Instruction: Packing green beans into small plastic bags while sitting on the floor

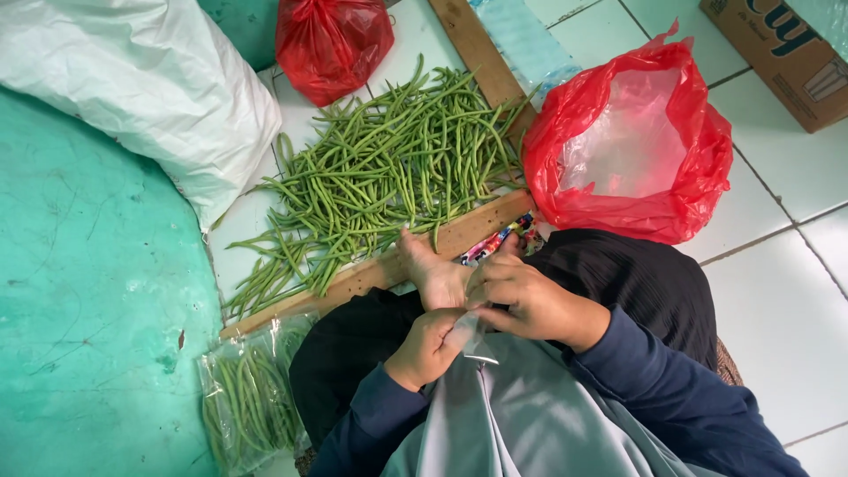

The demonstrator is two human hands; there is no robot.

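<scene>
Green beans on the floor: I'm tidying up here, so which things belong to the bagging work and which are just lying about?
In use: green beans, clear bag between left hand and right hand, filled bean packet.
Lying about: white sack, cardboard box, tied red bag.

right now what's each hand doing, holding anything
left hand: closed on a small clear plastic bag
right hand: fingers pinched on the same bag
</scene>
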